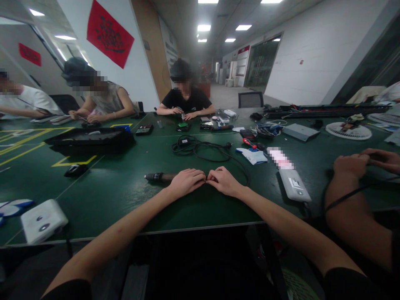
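Observation:
An electric screwdriver [159, 177] lies on the green table with its chuck pointing left. Over its rear body my left hand [188, 181] is closed, hiding most of the handle. My right hand [224, 181] meets the left at the tool's back end, thumb and fingers pinched together. What sits between those fingertips is too small and covered to make out. A black power cord [215, 159] lies in loose loops just beyond both hands, and one stretch of it curves down behind my right wrist.
White power boxes stand at right [293, 183] and front left [43, 221]. A black tray [90, 139] and a mouse [76, 169] lie left. Red-handled screwdriver [250, 143], blue-white packet [254, 156] lie right. A neighbour's hands [350, 164] work at far right; other people sit opposite.

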Demonstrator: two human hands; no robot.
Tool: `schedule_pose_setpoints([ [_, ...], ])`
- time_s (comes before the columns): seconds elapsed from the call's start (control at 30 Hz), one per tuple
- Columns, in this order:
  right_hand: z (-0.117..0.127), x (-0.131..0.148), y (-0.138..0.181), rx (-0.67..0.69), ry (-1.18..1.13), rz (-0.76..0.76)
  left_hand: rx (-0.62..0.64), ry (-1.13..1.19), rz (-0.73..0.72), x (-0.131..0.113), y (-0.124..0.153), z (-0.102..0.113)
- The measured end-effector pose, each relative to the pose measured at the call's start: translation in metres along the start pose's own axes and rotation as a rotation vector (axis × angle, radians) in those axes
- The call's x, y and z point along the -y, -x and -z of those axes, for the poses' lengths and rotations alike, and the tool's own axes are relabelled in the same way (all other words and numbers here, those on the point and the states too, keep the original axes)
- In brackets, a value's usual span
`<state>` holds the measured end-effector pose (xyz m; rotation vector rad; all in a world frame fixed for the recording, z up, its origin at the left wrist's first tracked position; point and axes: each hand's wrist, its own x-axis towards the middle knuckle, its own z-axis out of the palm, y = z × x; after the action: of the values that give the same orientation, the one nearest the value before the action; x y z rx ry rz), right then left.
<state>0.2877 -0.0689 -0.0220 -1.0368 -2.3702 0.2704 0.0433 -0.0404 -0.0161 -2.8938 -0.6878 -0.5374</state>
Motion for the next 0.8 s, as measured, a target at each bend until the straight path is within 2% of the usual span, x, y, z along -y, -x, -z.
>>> schedule_pose_setpoints([
  [0.17,-0.001,-0.001,0.000,0.000,0.020,0.035,0.026,0.022,0.051,-0.001,-0.003,-0.001],
  [0.33,0.001,0.000,-0.001,0.008,0.025,0.038,0.098,0.011,0.001,0.001,-0.006,0.003],
  [0.47,0.006,0.003,-0.002,-0.054,0.050,0.006,0.116,-0.005,0.038,0.014,-0.006,0.005],
  [0.63,0.012,0.003,-0.001,-0.141,0.028,-0.003,0.101,-0.063,0.278,0.063,0.010,0.006],
  [0.8,0.014,0.004,0.000,-0.118,-0.020,-0.006,0.098,-0.146,0.590,0.130,0.052,0.019],
])
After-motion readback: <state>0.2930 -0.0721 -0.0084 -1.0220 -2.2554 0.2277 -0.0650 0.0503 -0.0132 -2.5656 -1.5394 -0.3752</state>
